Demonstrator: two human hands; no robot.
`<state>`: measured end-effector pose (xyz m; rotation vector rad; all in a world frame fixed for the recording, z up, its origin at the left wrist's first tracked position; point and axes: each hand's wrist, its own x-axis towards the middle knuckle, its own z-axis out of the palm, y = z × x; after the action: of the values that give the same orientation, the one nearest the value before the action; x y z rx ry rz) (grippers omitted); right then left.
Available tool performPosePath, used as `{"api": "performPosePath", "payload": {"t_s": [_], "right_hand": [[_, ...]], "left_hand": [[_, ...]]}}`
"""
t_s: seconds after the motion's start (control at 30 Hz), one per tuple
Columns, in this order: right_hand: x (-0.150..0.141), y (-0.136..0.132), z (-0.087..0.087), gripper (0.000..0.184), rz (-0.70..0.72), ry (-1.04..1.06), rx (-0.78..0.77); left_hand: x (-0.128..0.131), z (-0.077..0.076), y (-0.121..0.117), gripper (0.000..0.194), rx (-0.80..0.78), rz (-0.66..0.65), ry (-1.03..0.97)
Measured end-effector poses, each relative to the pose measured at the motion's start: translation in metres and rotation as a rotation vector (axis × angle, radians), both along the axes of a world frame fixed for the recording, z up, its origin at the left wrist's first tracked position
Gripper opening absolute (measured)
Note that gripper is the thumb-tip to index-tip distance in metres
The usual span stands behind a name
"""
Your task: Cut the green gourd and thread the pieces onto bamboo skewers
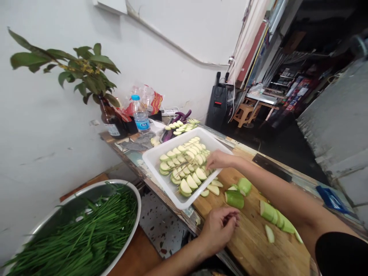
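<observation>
A white plastic tray (165,189) holds rows of half-round zucchini slices (188,180) threaded on thin skewers. Over the tray's right side, my right hand (220,159) has its fingers pinched at the end of a skewer among the slices; the fingertips are partly hidden. My left hand (220,228) is at the near edge of the wooden cutting board (255,249), fingers curled in with nothing seen in them. On the board lie zucchini chunks (235,199), a row of cut zucchini (277,218) and loose slices (213,189) beside the tray.
Left and lower, a steel basin (139,203) holds green chives (86,234). Behind the tray are eggplants (184,115), more skewered slices (179,126), a water bottle (141,117) and a brown bottle (113,120) with leafy branches. A black speaker (217,103) stands by the wall.
</observation>
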<state>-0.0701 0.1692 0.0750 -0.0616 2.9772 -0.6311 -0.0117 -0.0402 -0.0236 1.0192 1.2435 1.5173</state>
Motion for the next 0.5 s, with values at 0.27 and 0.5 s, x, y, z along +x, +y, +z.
{"api": "performPosePath", "payload": {"t_s": [0.27,0.5], "right_hand": [[0.135,-0.033,0.028,0.025,-0.597,0.212,0.238],[0.386,-0.106,-0.006,0.030,-1.367,0.009,0.508]], "left_hand": [[-0.008,0.003,-0.008,0.028,-0.063,-0.037,0.044],[0.004,0.018,0.001,0.032,-0.112,-0.065,0.246]]}}
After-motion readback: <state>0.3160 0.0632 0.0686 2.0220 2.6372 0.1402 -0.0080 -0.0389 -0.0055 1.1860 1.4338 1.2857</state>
